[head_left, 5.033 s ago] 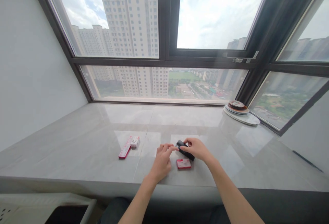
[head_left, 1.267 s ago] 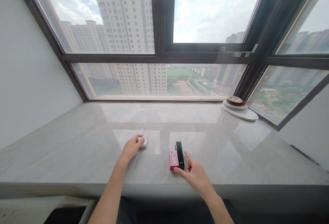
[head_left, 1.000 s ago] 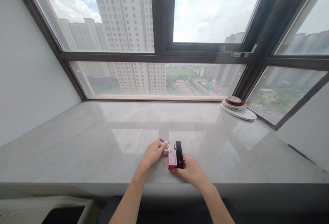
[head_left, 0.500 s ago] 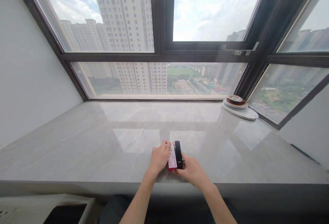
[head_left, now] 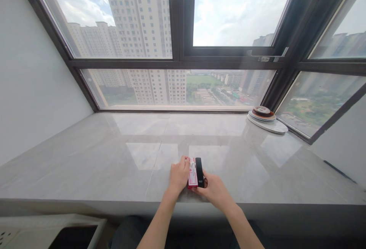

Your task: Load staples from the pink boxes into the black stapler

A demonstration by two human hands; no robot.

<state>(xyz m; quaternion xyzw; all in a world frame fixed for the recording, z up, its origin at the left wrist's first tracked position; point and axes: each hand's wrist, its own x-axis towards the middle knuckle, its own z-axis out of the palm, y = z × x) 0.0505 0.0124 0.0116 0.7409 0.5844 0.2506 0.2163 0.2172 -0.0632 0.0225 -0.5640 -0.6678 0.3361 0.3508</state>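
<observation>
A small pink-and-white box and a black stapler lie side by side on the grey stone ledge, near its front edge. My left hand is closed on the box from the left, its fingertips at the box's upper left side. From the right, my right hand grips the stapler near its lower end, with the thumb reaching across to the bottom edge of the box. Some fingers of each hand are hidden behind these things.
A stack of plates stands in the far right corner by the window. Dark window frames border the ledge at the back. Below left, a pale cabinet-like surface has a dark opening.
The box and the stapler now sit closer together and straighter, with more of the box's top showing. Both hands keep nearly the same place.
</observation>
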